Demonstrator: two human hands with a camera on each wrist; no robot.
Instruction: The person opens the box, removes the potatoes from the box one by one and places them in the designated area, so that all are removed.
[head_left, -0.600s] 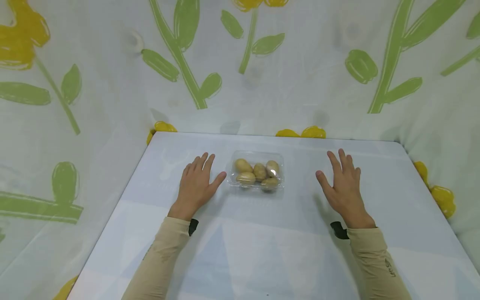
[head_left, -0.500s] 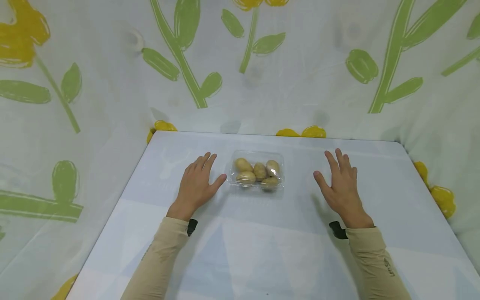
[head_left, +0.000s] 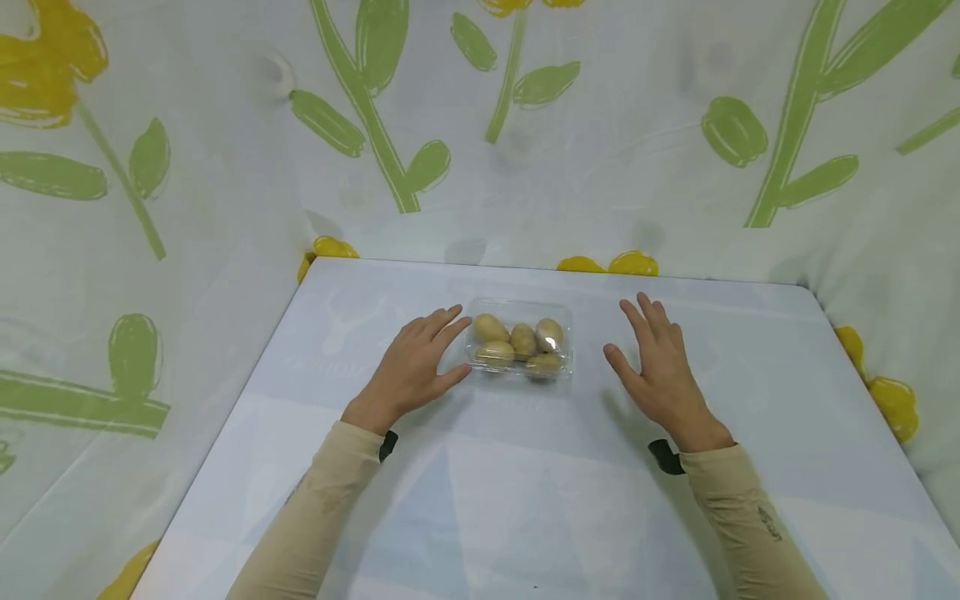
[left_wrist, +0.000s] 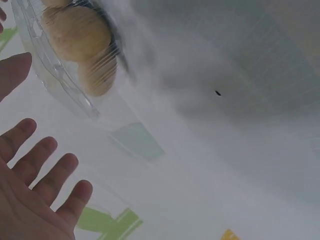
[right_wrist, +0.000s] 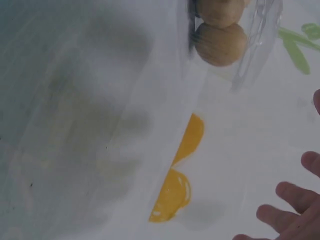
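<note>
A clear plastic box [head_left: 517, 371] holding several yellowish, potato-like items [head_left: 495, 354] sits near the table's far side. At its left edge is my left hand [head_left: 408, 367], fingers spread and nothing gripped; whether the fingertips touch the box I cannot tell. My right hand [head_left: 660, 371] is apart from the box on its right, fingers spread, holding nothing. In the left wrist view, the box [left_wrist: 55, 75] lies beyond the fingers of the left hand [left_wrist: 35, 190]. The right wrist view has the box [right_wrist: 260, 40] at the top and part of the right hand [right_wrist: 295, 205] at lower right.
The white and pale blue table [head_left: 525, 517] has its far edge against a white curtain [head_left: 600, 183] printed with green leaves and yellow flowers. The same cloth hangs along the left and right sides.
Both hands have moved inward toward the box, the left hand to the right up to the box's edge and the right hand to the left. The head view has shifted slightly.
</note>
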